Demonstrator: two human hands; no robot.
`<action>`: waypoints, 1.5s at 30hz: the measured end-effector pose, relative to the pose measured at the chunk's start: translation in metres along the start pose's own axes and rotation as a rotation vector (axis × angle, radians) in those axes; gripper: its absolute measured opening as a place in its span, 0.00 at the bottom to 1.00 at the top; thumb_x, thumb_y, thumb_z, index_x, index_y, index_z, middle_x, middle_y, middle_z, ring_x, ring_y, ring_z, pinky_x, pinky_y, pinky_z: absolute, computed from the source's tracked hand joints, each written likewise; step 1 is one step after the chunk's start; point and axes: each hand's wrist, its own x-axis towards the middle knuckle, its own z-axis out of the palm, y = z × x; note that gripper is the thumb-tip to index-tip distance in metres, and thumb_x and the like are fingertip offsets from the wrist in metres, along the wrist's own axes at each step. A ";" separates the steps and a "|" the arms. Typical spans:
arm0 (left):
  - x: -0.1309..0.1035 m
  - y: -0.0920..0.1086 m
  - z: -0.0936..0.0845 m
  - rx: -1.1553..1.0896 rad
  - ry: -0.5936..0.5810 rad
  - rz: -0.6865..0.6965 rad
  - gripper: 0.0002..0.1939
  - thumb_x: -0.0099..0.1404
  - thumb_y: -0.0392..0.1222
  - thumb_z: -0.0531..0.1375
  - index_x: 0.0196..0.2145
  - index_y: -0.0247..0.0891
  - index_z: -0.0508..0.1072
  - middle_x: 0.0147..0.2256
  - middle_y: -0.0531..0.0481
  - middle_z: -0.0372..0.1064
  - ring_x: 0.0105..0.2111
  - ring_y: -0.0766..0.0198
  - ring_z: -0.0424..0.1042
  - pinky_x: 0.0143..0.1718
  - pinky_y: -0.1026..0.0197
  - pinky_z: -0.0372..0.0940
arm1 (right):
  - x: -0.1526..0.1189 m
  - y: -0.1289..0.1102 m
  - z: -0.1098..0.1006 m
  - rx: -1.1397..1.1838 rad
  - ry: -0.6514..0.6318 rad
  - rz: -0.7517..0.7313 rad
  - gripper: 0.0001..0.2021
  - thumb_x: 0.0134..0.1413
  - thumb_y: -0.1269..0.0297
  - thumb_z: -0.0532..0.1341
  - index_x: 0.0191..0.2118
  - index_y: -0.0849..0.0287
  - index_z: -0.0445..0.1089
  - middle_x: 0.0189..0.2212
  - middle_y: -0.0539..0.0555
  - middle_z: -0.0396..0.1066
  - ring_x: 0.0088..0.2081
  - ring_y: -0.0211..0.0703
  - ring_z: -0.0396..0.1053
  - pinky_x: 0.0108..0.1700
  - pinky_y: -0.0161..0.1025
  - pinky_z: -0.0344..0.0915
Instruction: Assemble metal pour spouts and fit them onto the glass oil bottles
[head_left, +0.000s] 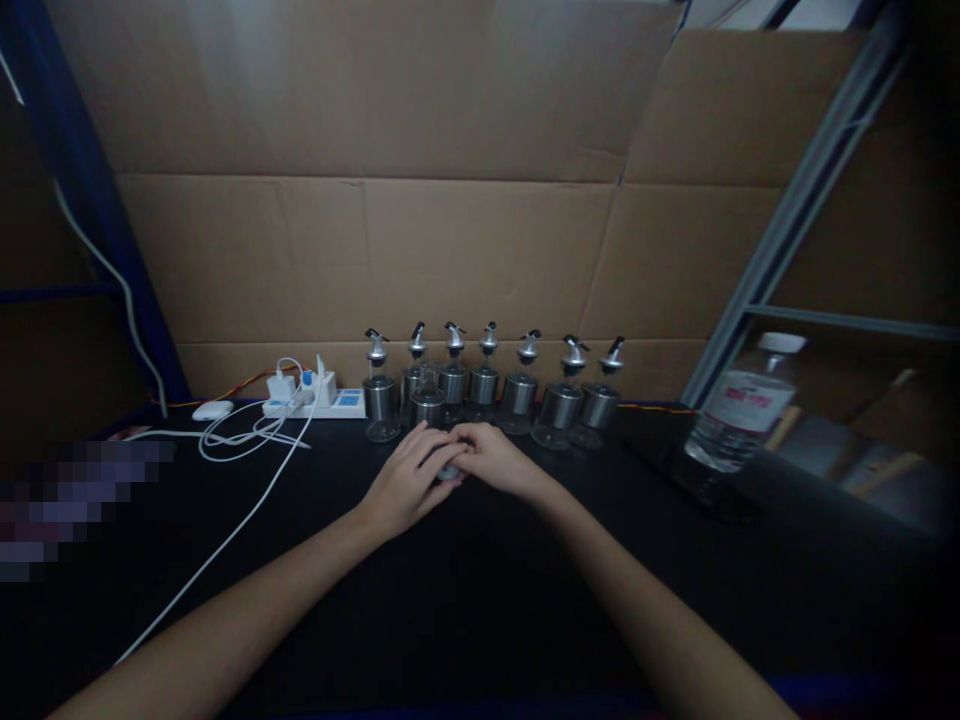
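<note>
My left hand [409, 475] and my right hand [491, 458] meet over the black tabletop, fingers curled together around a small pale, glassy object [448, 472]. Most of that object is hidden by the fingers, so its kind cannot be made out. Just beyond my left fingers is a glass bottle with a steel band [427, 402], its neck showing no spout; my hand hides its base. Behind it runs a row of several glass-and-steel oil dispensers, among them a left-end dispenser [382, 400] and a front-right dispenser [561, 408], all upright with silver pour spouts and dark flip caps.
A white power strip [349, 402] with plugged-in chargers [281, 387] sits at the back left. A white cable [255, 505] crosses the black table [465, 620]. At the right stands a large clear water bottle [742, 410]. Cardboard [390, 250] walls the back.
</note>
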 end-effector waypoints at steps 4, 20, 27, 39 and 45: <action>-0.001 0.000 0.000 -0.131 0.012 -0.088 0.20 0.58 0.39 0.52 0.49 0.38 0.57 0.43 0.44 0.61 0.44 0.61 0.61 0.45 0.56 0.60 | 0.001 0.006 -0.004 0.383 -0.089 0.082 0.07 0.44 0.65 0.55 0.29 0.65 0.64 0.24 0.50 0.66 0.27 0.34 0.67 0.30 0.33 0.65; -0.001 -0.001 0.001 -0.248 -0.018 -0.202 0.19 0.56 0.41 0.54 0.47 0.37 0.60 0.41 0.46 0.63 0.41 0.63 0.63 0.43 0.59 0.60 | 0.003 0.045 -0.014 -0.637 -0.065 0.124 0.05 0.37 0.76 0.57 0.24 0.60 0.67 0.24 0.52 0.68 0.30 0.40 0.67 0.28 0.31 0.57; -0.001 -0.004 0.005 -0.247 -0.032 -0.199 0.20 0.57 0.35 0.52 0.48 0.39 0.59 0.43 0.45 0.60 0.44 0.62 0.61 0.44 0.59 0.59 | 0.004 0.030 -0.018 -0.553 -0.077 0.052 0.08 0.40 0.75 0.54 0.28 0.61 0.69 0.25 0.51 0.71 0.28 0.36 0.67 0.30 0.29 0.59; -0.002 -0.004 0.002 -0.213 -0.108 -0.150 0.13 0.56 0.28 0.49 0.37 0.38 0.65 0.34 0.49 0.59 0.35 0.67 0.62 0.37 0.64 0.60 | 0.004 0.023 -0.016 -0.158 0.065 -0.036 0.07 0.42 0.72 0.54 0.30 0.64 0.66 0.19 0.49 0.66 0.22 0.33 0.65 0.27 0.30 0.61; -0.003 -0.003 0.001 -0.137 -0.106 -0.105 0.12 0.55 0.26 0.48 0.33 0.37 0.66 0.33 0.49 0.59 0.34 0.66 0.61 0.36 0.64 0.59 | 0.003 0.020 -0.017 0.174 0.040 -0.063 0.05 0.43 0.68 0.56 0.30 0.63 0.61 0.17 0.47 0.64 0.22 0.33 0.65 0.27 0.31 0.62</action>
